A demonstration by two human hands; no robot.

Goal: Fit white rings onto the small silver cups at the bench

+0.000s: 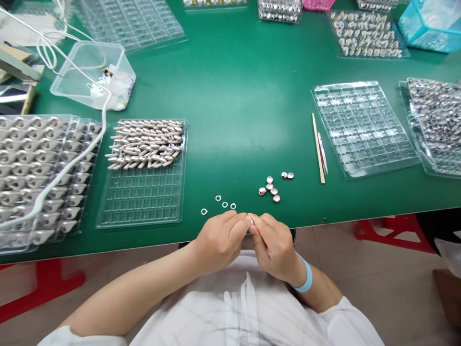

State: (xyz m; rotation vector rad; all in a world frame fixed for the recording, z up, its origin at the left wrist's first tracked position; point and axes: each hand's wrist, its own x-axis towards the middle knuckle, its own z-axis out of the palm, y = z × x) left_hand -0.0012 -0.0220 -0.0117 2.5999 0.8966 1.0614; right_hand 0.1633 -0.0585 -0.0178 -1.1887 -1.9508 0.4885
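Observation:
At the near edge of the green table, my left hand [222, 239] and my right hand [272, 244] meet with fingertips pinched together. Between them a small whitish-silver part [251, 222] peeks out; fingers cover most of it, so its kind is unclear. Just beyond my left hand lie several small white rings [225, 204], each with a little tab. Past my right hand sits a loose group of small round silver metal caps [270, 186], two of them [287, 176] slightly apart from the others.
Left stands a clear tray [140, 199] partly filled with rows of pointed metal parts [146, 144], beside stacked trays [39, 178] crossed by a white cable [77, 158]. A plastic tub [68, 91] is behind. Rightward lie a wooden stick [318, 149], tweezers [323, 154] and a clear tray [365, 127].

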